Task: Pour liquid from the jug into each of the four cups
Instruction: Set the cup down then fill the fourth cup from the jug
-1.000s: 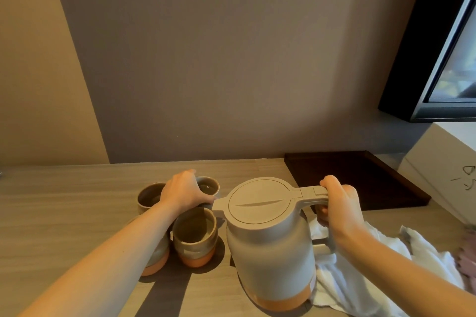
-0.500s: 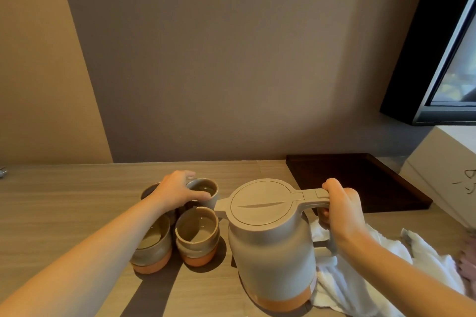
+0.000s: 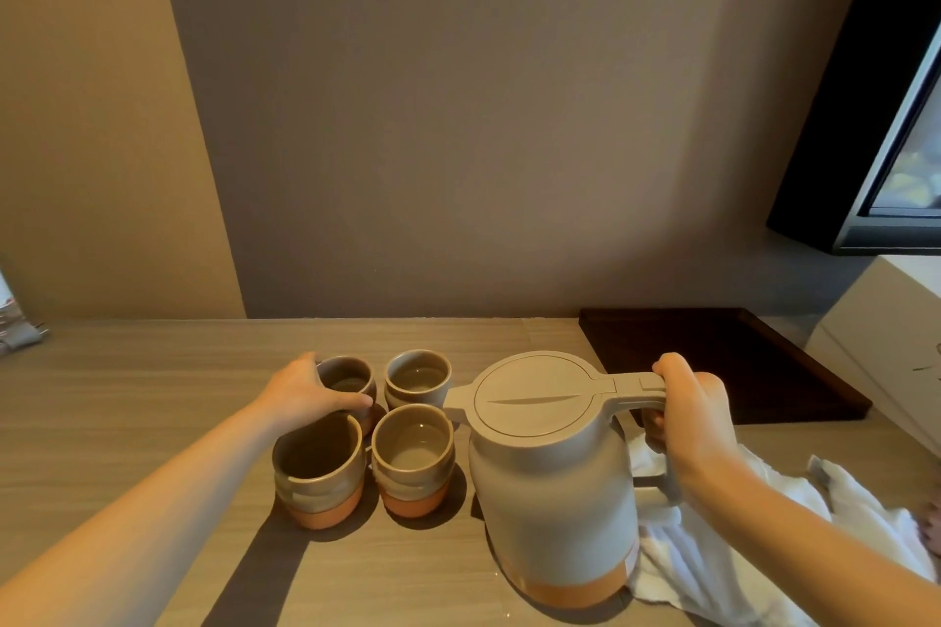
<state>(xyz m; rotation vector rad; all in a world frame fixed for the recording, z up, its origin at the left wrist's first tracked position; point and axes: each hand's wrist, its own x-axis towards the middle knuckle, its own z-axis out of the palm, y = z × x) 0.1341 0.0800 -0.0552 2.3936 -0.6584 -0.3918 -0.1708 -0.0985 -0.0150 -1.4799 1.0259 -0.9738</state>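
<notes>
While the jug is standing upright on the table, the scene is reading as follows.

Step in hand: judging by the layout, the person is setting up the cups for pouring; whether any pour is done I cannot tell.
Jug: the jug (image 3: pixel 552 479) is resting on the wooden table (image 3: pixel 127 387), lid closed, spout pointing toward the cups, just beside the near right cup (image 3: pixel 412 458).
Right hand: the right hand (image 3: pixel 695 415) is wrapping closed around the jug's handle at its top bend.
Left hand: the left hand (image 3: pixel 305 395) is curling around the side of the far left cup (image 3: pixel 349 379), thumb lying along its near rim; it looks like a steadying hold on it.
Cups: the four are sitting in a tight square, the near left cup (image 3: pixel 318 471) and far right cup (image 3: pixel 417 377) completing it, neighbours nearly touching.
Next move: probably lifting the jug, bringing the spout over one cup and tilting slowly, since the mouths are small and crowded.
Hard to see: liquid levels are unclear; pale glints in the two right cups may be liquid or glaze.
Hidden: the near left cup's interior is dark, and the left fingers are partly behind the cup.
Cut off: a white cloth (image 3: pixel 764 540) is lying partly under the right arm, and a dark tray (image 3: pixel 738 362) is sitting beyond the handle.
</notes>
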